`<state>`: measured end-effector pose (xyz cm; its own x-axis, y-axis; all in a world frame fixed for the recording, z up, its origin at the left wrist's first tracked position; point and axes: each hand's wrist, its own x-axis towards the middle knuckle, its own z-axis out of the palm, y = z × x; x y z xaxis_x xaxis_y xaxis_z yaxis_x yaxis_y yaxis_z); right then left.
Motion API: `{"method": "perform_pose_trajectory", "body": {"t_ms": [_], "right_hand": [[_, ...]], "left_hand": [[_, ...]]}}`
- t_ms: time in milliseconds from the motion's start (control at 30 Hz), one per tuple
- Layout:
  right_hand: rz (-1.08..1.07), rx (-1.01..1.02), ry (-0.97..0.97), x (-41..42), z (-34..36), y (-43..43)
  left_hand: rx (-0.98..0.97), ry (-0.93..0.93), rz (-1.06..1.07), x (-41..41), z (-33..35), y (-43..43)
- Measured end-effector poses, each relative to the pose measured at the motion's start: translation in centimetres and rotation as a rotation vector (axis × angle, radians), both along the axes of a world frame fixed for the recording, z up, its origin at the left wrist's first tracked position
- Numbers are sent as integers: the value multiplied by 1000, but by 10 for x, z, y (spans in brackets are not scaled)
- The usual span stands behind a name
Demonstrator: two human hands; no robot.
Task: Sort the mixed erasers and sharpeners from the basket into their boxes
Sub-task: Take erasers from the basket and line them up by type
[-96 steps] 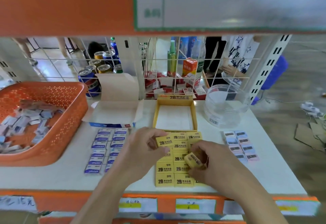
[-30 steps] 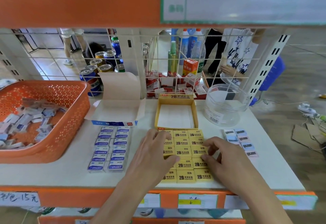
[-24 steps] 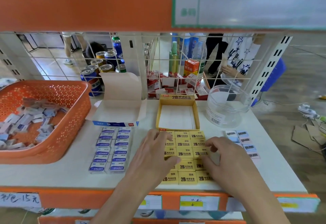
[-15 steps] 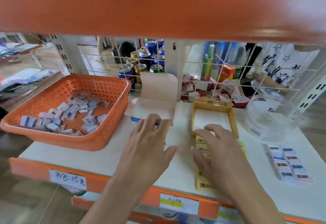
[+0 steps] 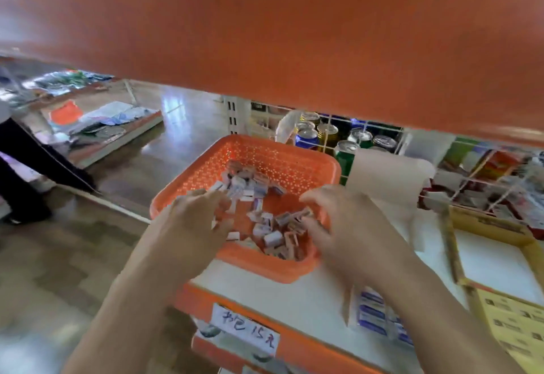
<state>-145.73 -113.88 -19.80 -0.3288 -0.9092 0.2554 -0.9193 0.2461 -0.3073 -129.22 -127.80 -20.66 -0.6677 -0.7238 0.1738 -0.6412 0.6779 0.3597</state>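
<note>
Head view: your left hand (image 5: 191, 226) and right hand (image 5: 350, 226) curl over the orange perforated plastic basket (image 5: 273, 153), probably to pick; blur means I cannot tell what either grip holds.

- A shop – a store aisle with tiered metal shelving, an orange shelf edge (image 5: 294, 35) overhead and a white slotted upright (image 5: 232, 114) behind.
- A handwritten price label (image 5: 245, 334) is stuck on the orange front strip of the shelf.
- Drink cans (image 5: 326, 132) stand massed behind a white wire grid (image 5: 482, 173), with boxed goods (image 5: 500, 164) beside them.
- Blue-labelled erasers (image 5: 372, 313) lie in neat rows on the shelf – laid out as stock.
- Across the tiled floor, a low display platform (image 5: 112, 120) carries flat packaged goods.
</note>
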Motion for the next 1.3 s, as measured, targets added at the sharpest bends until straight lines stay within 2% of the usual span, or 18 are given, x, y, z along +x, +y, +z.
{"method": "perform_pose_trajectory", "body": {"t_ms": [67,167,267,367,433,533,667,767,967,1167,1300], "right_hand": [[14,133,-23,3,3,-25],[25,477,-22,7,3,-54],[29,795,18,16,-6,-74],[20,886,41,21,-19,-83],[-14,880,23,23,-24,-85],[-77,789,-13,23,-28,-85],[-153,566,-106,19,-22,-83],[-143,506,-167,18,-20,-83],[-189,541,-104,21,-25,-83],[-76,526,-3,24,-36,-92],[-175,425,46,23,-34,-91]], "left_hand": [[51,-160,-25,-1,1,-25],[131,-322,-135,-11,0,-51],[348,-467,-290,-24,-3,-66],[403,-616,-445,-37,-6,-71],[298,-701,-524,-44,-9,-73],[191,-716,-561,-52,-16,-76],[176,-637,-555,-54,-24,-80],[204,-570,-557,-51,-26,-82],[219,-541,-576,-49,-25,-81],[261,-538,-582,-50,-25,-81],[252,-561,-591,-52,-28,-80]]}}
